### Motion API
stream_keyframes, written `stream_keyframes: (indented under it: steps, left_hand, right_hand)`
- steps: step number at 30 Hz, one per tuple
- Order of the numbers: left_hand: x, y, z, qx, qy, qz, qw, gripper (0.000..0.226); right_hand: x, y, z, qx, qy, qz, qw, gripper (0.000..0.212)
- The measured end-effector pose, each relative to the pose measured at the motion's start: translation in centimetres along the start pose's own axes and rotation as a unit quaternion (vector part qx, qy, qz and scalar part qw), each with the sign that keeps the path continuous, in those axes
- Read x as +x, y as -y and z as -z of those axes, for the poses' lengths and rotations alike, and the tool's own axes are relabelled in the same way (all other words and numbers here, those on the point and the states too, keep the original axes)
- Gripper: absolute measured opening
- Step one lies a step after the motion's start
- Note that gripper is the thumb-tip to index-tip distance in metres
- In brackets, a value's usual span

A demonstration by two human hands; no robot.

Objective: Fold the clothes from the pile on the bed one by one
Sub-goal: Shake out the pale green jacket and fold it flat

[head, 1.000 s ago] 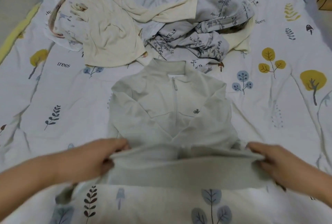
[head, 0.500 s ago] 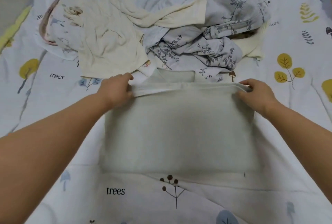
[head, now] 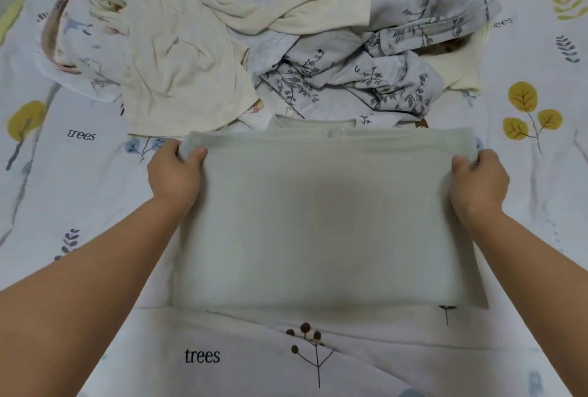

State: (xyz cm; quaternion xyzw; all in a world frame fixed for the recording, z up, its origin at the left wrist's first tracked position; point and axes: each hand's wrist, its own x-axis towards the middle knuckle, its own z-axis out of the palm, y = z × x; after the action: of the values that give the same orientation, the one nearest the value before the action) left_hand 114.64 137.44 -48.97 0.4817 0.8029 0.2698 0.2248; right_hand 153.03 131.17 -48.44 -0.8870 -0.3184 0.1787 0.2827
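My pale grey-green knit top [head: 318, 218] lies folded into a flat rectangle on the bed [head: 318, 361], in the middle of the scene and just near me. Its far edge is doubled over, and a strip of its collar shows just beyond that edge.

My left hand [head: 173, 174] pinches the far left corner of the top, thumb on the upper side and fingers curled under the fabric. My right hand [head: 479, 180] pinches the far right corner the same way. The two hands are well apart, one at each end of the far edge, and both forearms reach in from the near side.

Beyond the top sits the pile of unfolded clothes. A crumpled cream long-sleeved garment [head: 178, 59] lies at the far left, one sleeve trailing right across the heap. A bluish-grey garment printed with dark leafy sprigs [head: 397, 56] is bunched at the far right, touching the cream one. The cream garment's near hem lies just beside the top's far left corner.

The bed is covered by a white sheet printed with trees, leaves and the word "trees".
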Motion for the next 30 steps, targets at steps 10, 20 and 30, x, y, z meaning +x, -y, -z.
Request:
stream_keyframes:
  steps: [10, 20, 30]
  left_hand:
    - [-10.6, -3.9, -3.5, 0.174, 0.072, -0.375, 0.908, 0.059]
    - [-5.7, 4.2, -1.4, 0.396, 0.223, -0.307, 0.836, 0.075]
    - [-15.7, 4.8, -1.2, 0.319, 0.272, -0.412, 0.809, 0.059]
  right_hand:
    - [-10.9, 3.6, -4.3, -0.143, 0.037, 0.354, 0.923, 0.064]
    - [-6.7, -3.3, -3.9, -0.425, 0.217, 0.356, 0.804, 0.065]
    - [-15.9, -3.6, -2.8, -0.324, 0.213, 0.43, 0.816, 0.061]
